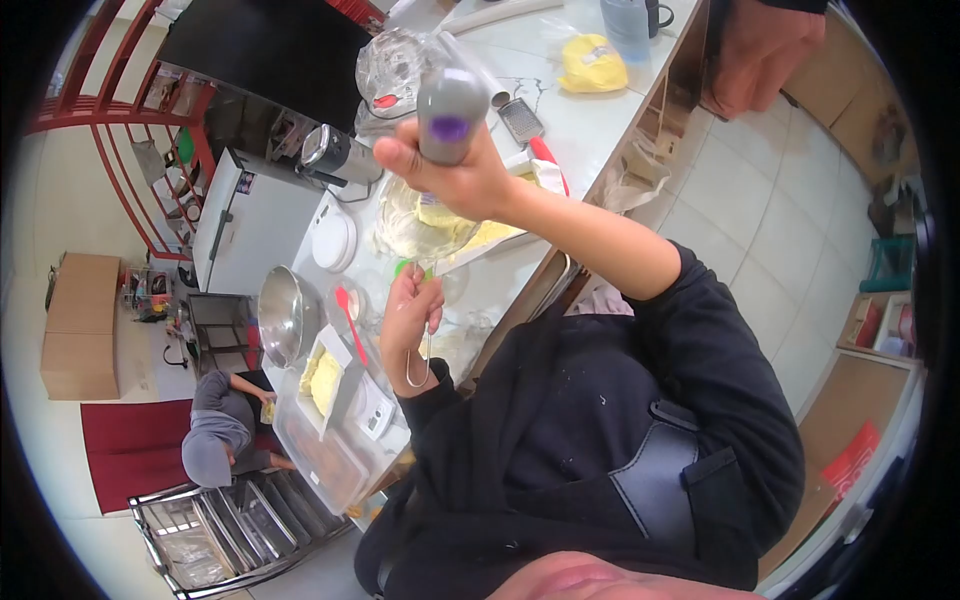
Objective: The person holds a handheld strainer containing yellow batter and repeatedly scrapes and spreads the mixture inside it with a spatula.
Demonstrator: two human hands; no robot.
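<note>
My right hand [465, 178] is raised above the table, its fingers wrapped round a grey bottle [452, 100] with a purple round patch. The bottle's lower part is largely hidden by the hand. Below it stands a clear bowl [398, 232] smeared with pale yellow mixture. Closer to my body, my left hand [410, 308] is closed on a looped wire handle [418, 383]; what the handle belongs to I cannot make out. A small green thing [403, 267] shows beside the left fingers. Past the bowl lies a tray [510, 238] holding yellow crumbly material.
Nearby are a steel bowl [285, 318], red spatula [352, 325], white scale [376, 412], yellow-filled loaf tin [342, 385] and plastic container [320, 450]. A grater [520, 122], yellow bag [592, 65] and water jug [627, 30] stand farther off. Another person [222, 425] works at left.
</note>
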